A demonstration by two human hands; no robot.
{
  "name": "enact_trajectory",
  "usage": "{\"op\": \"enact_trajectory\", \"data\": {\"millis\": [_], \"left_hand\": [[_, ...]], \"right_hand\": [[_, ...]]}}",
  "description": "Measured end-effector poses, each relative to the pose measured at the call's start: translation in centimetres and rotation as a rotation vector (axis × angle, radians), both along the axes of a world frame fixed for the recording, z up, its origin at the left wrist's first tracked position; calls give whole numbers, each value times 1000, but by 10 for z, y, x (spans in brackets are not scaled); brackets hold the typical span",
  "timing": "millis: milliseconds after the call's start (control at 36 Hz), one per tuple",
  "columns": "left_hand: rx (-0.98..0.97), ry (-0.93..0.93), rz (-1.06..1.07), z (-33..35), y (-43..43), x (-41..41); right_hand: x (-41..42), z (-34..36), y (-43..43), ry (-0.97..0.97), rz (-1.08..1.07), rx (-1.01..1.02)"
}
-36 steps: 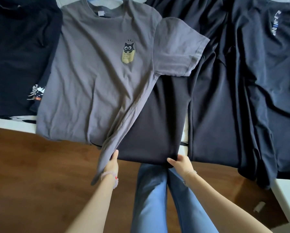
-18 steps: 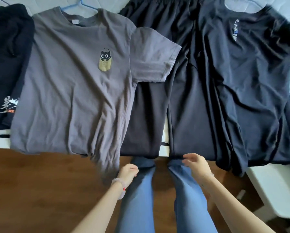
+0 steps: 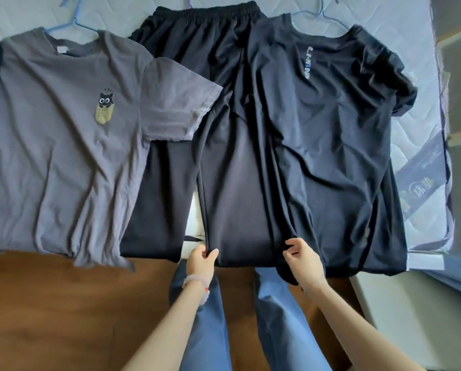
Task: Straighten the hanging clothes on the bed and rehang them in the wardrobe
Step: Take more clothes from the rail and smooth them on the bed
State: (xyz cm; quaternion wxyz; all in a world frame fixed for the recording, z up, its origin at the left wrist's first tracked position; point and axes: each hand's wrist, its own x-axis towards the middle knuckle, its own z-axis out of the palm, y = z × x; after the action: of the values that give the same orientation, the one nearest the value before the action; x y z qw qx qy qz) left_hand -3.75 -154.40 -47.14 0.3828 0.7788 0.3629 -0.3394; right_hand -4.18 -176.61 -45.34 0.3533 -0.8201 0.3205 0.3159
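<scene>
Honestly, this looks a bit dicey. The left hand (image 3: 200,259) pinches one corner of the trousers (image 3: 232,183) leg hem and the right hand (image 3: 304,259) pinches the other, right at the edge of the bed (image 3: 421,135). The trousers lie between the grey tee (image 3: 63,143) and the navy tee (image 3: 331,129). The navy tee overlaps that leg, so a hard tug could drag it crooked, or slide the trousers onto the floor (image 3: 63,303).

Left hand (image 3: 200,261) pinching trouser leg (image 3: 240,196), right hand (image 3: 304,259) pinching its other edge
</scene>
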Motion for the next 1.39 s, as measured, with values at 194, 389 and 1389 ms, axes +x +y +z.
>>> {"op": "enact_trajectory", "data": {"millis": [194,389,1389], "left_hand": [[107,61,24,-9,10,-19],[-19,175,-66,-16,2,-25],[53,-8,95,2,-163,145]], "right_hand": [[4,-9,-22,53,98,78],[7,-8,-43,117,137,64],[143,-26,-255,-28,-91,-173]]}}
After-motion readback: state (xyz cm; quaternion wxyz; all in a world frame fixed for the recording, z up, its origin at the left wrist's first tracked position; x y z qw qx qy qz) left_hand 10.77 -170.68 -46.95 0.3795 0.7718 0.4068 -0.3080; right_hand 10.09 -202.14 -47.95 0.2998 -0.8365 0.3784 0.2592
